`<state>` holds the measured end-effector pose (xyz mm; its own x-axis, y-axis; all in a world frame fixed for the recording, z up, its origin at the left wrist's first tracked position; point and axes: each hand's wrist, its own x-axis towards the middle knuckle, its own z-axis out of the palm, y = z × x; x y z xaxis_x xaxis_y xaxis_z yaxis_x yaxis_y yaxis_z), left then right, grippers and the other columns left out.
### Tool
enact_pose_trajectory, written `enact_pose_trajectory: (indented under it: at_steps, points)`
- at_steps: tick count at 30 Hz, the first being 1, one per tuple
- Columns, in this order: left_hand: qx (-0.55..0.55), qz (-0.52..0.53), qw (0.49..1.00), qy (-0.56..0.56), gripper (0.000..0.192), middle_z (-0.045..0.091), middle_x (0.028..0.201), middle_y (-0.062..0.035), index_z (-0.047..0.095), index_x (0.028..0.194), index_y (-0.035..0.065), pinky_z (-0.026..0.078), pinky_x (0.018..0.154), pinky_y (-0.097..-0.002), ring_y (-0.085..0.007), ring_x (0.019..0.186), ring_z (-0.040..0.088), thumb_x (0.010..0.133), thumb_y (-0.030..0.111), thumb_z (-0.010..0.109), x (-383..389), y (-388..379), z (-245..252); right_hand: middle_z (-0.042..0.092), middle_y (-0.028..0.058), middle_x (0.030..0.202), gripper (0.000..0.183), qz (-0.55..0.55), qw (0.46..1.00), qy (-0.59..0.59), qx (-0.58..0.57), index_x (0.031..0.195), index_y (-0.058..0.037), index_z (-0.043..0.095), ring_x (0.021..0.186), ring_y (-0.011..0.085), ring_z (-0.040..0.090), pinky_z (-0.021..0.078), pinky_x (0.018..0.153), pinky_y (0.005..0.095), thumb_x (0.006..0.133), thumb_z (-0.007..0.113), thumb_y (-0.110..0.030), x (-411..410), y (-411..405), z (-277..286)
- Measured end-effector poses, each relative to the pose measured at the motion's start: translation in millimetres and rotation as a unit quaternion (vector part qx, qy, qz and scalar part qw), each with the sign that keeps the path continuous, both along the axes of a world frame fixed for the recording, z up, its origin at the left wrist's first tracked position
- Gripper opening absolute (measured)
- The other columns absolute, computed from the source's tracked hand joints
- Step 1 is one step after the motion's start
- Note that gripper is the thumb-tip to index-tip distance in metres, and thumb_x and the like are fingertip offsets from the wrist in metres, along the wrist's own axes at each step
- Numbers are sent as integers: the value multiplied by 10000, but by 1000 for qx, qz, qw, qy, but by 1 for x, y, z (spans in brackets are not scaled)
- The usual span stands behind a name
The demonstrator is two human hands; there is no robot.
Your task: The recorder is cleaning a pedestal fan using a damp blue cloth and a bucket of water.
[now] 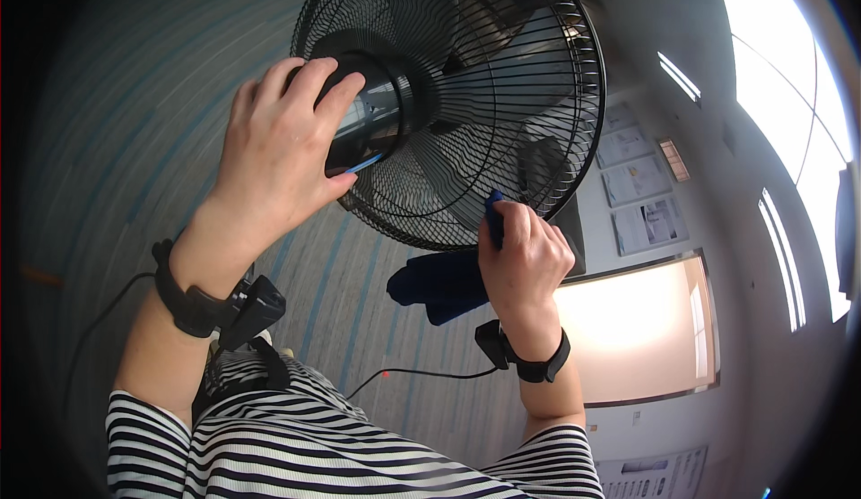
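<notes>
A black electric fan [498, 89] with a round wire grille fills the upper middle of the view. My left hand [282, 129] is curved over its glossy motor housing [366, 105], fingers on the top and thumb at the lower side by a thin blue strip [363, 164]. In my right hand [525, 250] a dark blue cloth [447, 284] is pinched. One bit of it sticks up above the fingers at the grille's lower edge, and the rest hangs to the left below the grille. Whether the cloth touches the wires I cannot tell.
Both wrists wear black strapped devices, the left [252, 311] and the right [494, 346], with thin cables [430, 372]. Below lies grey carpet with blue stripes [326, 297]. A bright framed panel [632, 337] and several posters [629, 183] are on the wall at the right.
</notes>
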<state>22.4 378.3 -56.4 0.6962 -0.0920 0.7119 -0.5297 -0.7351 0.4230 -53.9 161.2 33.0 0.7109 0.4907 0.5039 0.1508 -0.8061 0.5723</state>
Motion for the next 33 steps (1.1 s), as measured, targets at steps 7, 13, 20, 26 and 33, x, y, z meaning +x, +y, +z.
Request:
enact_pose_trajectory:
  at_steps: [7,13,20,26,33]
  points:
    - [-2,-2,1000,8,748,468,1215,-100,508,1198,79,374,966,-425,-282,1143,440,521,181,810,0,1,-2,588,-5,681,294,-17,999,-26,-39,903,-89,597,556,144,574,414,480,264,636,717,-111,-4,-6,3]
    - [7,4,1000,-19,722,476,1188,-96,531,1173,94,391,922,-428,-267,1117,440,526,220,825,-4,5,5,582,-7,689,259,-16,1000,-5,2,837,-108,560,597,151,585,426,505,273,627,710,-121,7,6,3]
    - [21,-4,1000,10,775,461,1222,-108,494,1213,91,369,960,-429,-299,1150,430,512,183,814,-14,9,23,589,23,685,237,29,998,35,53,833,-82,543,600,175,588,430,525,281,651,694,-99,13,14,7]
    - [19,10,1000,5,760,467,1203,-93,509,1202,89,390,937,-429,-275,1129,441,522,220,822,-7,11,16,621,48,702,192,77,978,96,169,831,-68,571,557,205,590,440,528,278,685,694,-79,-5,13,-2]
    - [25,5,1000,17,796,462,1224,-93,495,1216,82,381,968,-431,-284,1159,429,502,211,824,-7,7,13,612,24,696,212,33,992,3,122,816,-78,571,534,182,570,413,475,287,659,713,-85,-11,0,-3]
